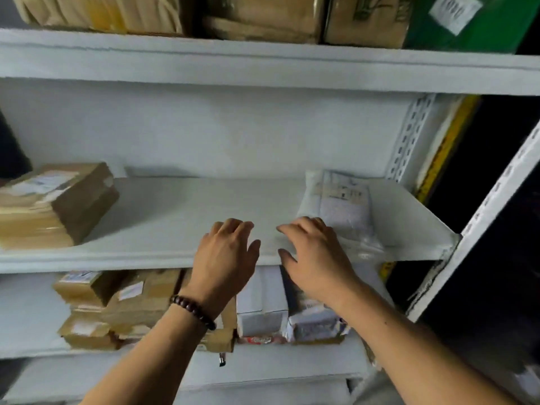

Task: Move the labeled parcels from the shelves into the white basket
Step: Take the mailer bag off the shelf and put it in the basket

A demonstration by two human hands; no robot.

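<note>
Both forearms reached up from the bottom of the view toward the front edge of the middle shelf (131, 255). A dark beaded bracelet (193, 311) circled the left wrist. The left hand (226, 257) hung palm down at that front edge, near its middle, its fingers (233, 228) loosely curled and slightly apart, holding nothing. Just to its right, the right hand (317, 258) was open with fingers (295, 228) spread, its fingertips at the near end of a white plastic parcel (342, 206); whether they actually touched the wrapping could not be told.

Below the hands, the lower shelf (29, 323) carried brown cardboard parcels (122, 305) stacked at the left and white boxes (263, 305) beside them toward the right.

The white plastic parcel lay flat on the middle shelf near its right edge, a printed label (343, 192) on its upper face, its near end overhanging the front edge slightly. At the left edge of the same shelf sat a taped brown cardboard box (58, 203) with a white label on top.

Farthest up, the top shelf (263, 65) held tan parcels (257, 19) and a green package (473, 24) at its right end.
</note>
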